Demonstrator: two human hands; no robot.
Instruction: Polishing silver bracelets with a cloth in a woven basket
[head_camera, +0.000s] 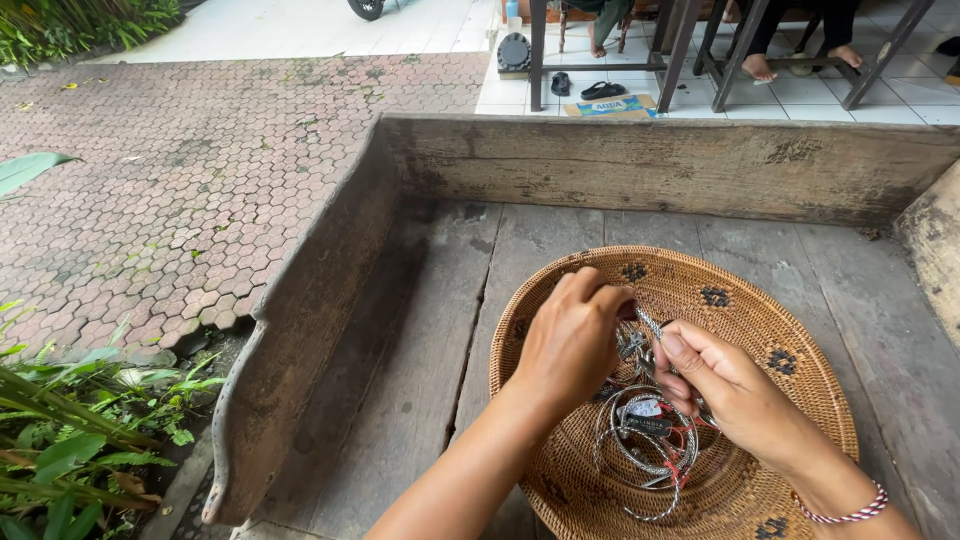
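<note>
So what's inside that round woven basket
Inside the woven basket lies a pile of silver bangles with small tags. The left hand and right hand hold a piece above it, covering whatever lies beneath them.

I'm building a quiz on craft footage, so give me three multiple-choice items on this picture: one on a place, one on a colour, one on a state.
1. Where do the silver bangles lie?
A. In the woven basket
B. On the brick paving
C. On the tiled floor

2. What colours is the wristband on the right hand?
A. Blue and yellow
B. Red and white
C. Plain black

3. How are the two hands placed?
A. Both flat on the wooden platform
B. One raised out of view
C. Both over the basket, pinching a small silver piece between them

Answers: 1 A, the bangles sit heaped inside the basket. 2 B, the band shows red and white twists. 3 C, the left hand and right hand meet on the piece above the basket.
</note>
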